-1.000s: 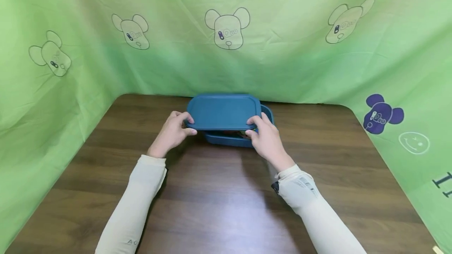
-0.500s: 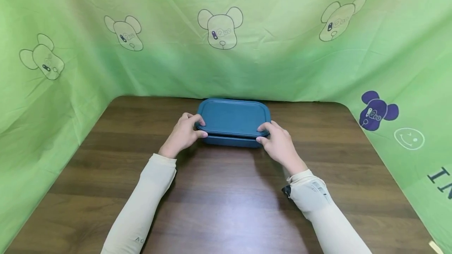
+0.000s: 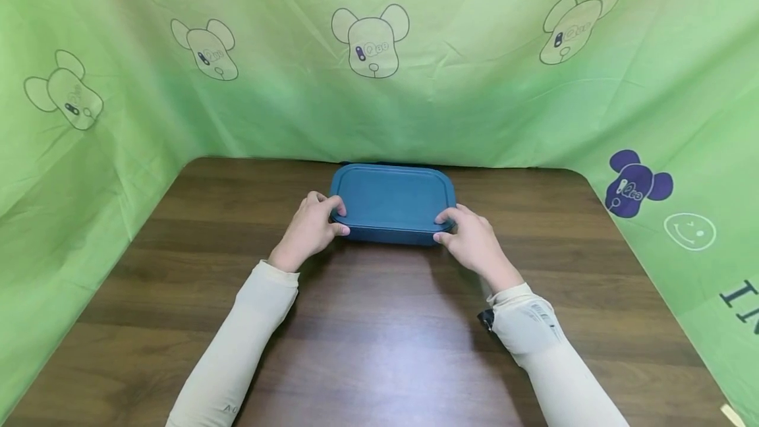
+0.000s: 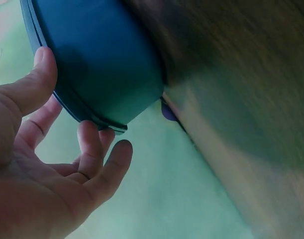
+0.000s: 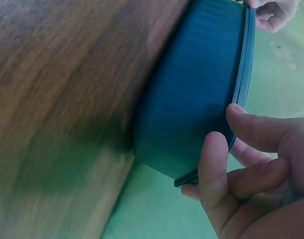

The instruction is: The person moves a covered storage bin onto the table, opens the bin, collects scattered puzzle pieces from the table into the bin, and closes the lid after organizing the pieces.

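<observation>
A blue rectangular lid [image 3: 391, 196] lies over a blue plastic box [image 3: 388, 236] near the table's far edge. My left hand [image 3: 308, 226] pinches the lid's near left corner, thumb at the front rim and a finger on top. At the near right corner my right hand [image 3: 474, 242] pinches the rim the same way. In the left wrist view the thumb of the left hand [image 4: 47, 149] touches the lid's edge. The right wrist view shows the right hand [image 5: 261, 169] at the rim above the box wall [image 5: 186, 99]. What the box contains is hidden.
The brown wooden table [image 3: 367, 335] extends toward me. A green curtain [image 3: 439, 111] printed with bear heads hangs close behind the box and along both sides. A small pale object [image 3: 732, 415] shows at the lower right edge.
The lid has come down and to the right onto the box, both hands moving with it. A gap at the front, where colourful contents showed earlier, has closed. Both hands keep their pinch.
</observation>
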Demonstrator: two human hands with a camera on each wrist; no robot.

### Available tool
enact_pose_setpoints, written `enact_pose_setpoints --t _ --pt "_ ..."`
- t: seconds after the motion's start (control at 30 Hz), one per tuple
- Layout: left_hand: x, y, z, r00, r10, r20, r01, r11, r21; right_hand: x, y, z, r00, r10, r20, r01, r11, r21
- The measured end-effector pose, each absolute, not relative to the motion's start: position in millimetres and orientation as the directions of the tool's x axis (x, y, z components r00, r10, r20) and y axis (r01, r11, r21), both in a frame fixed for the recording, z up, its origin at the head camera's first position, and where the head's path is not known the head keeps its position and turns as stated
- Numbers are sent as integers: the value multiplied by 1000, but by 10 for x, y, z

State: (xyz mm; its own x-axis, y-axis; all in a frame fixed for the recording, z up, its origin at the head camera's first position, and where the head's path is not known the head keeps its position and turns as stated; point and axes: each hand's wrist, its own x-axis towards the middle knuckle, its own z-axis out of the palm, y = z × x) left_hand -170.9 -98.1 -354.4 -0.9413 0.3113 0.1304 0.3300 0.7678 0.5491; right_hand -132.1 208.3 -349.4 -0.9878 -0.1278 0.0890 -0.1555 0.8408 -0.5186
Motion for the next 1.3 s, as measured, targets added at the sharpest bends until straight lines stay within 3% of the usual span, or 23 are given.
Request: enact_pose_setpoints --t 0.27,0.53,0.73,0.9,1.3 --pt "-1646 -976 -3504 -937 334 103 341 806 483 -1323 2106 -3477 -982 -180 58 -185 852 -490" --pt "-1969 -895 -3322 -911 406 -71 376 890 259 -1648 2093 -3390 -950 -297 -97 -232 878 -419" --pt "-2334 -681 -3264 -819 487 -301 415 867 275 -2041 1915 -3392 -896 -376 -237 -288 898 -333" --pt "-2411 -570 -3212 -776 446 -447 384 895 226 -2168 1798 -3343 -843 -402 -358 -315 907 -278" --pt "-2456 -380 -3162 -768 425 -479 369 905 211 -2230 1838 -3220 -829 -366 -423 -274 925 -264"
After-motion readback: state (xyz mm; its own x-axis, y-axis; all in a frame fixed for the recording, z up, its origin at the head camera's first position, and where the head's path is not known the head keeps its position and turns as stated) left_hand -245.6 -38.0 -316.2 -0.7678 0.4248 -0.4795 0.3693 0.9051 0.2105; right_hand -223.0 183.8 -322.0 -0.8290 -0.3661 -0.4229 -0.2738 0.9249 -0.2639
